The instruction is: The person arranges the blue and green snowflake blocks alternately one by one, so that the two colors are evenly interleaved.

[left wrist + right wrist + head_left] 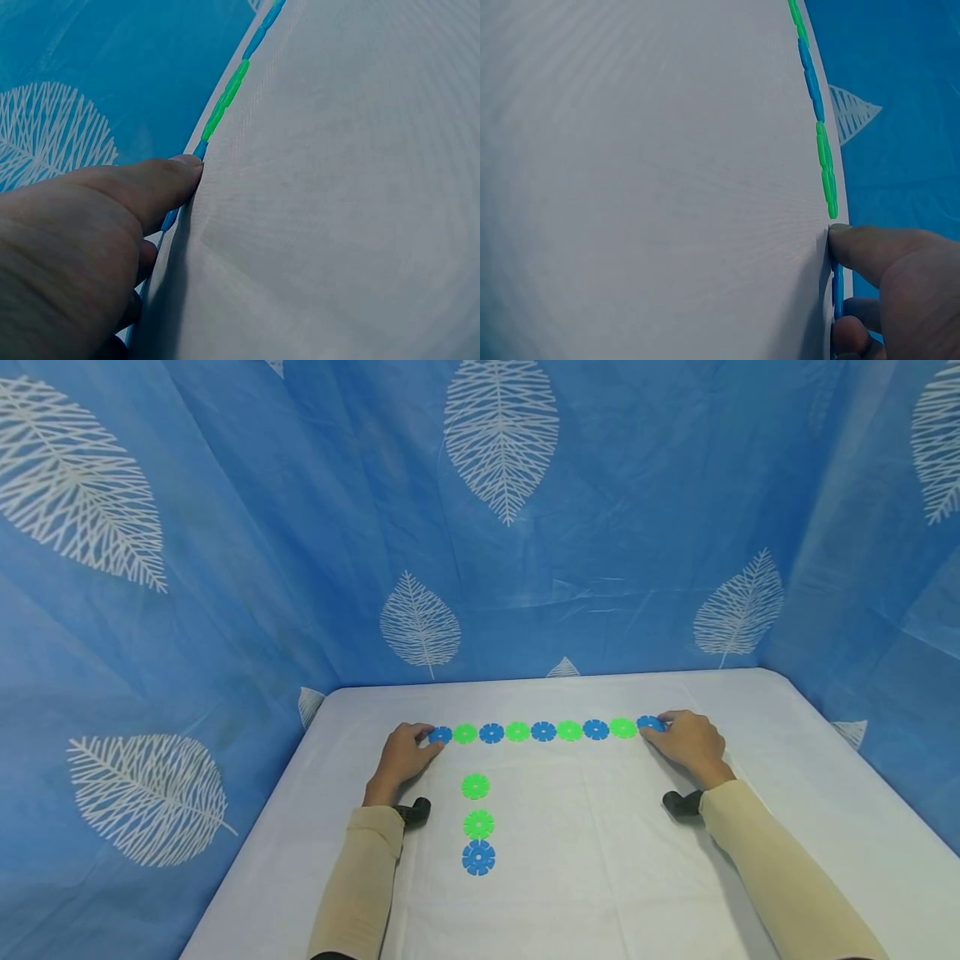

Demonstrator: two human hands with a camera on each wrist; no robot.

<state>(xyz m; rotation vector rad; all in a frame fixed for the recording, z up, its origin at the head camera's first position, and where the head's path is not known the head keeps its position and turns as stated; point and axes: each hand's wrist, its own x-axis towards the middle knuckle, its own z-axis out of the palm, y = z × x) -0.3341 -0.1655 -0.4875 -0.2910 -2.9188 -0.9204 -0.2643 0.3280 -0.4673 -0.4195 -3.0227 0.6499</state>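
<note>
A row of several flower-shaped notched plastic discs, blue and green by turns, runs across the far part of the table. My left hand (403,752) pinches the blue disc (441,735) at the row's left end between thumb and fingers. At the other end, my right hand (688,742) grips a blue disc (649,723) the same way. Between them, green discs (517,732) and blue discs (543,732) sit edge to edge. Both wrist views show the row nearly edge-on, with a green disc (226,99) beside the left thumb and another green disc (826,169) beside the right.
Nearer to me on the white tablecloth (555,877) lie a separate green disc (476,787) and, below it, a second green disc (478,824) right at the edge of a blue disc (478,857). A blue curtain (600,527) with white leaves rises behind the table.
</note>
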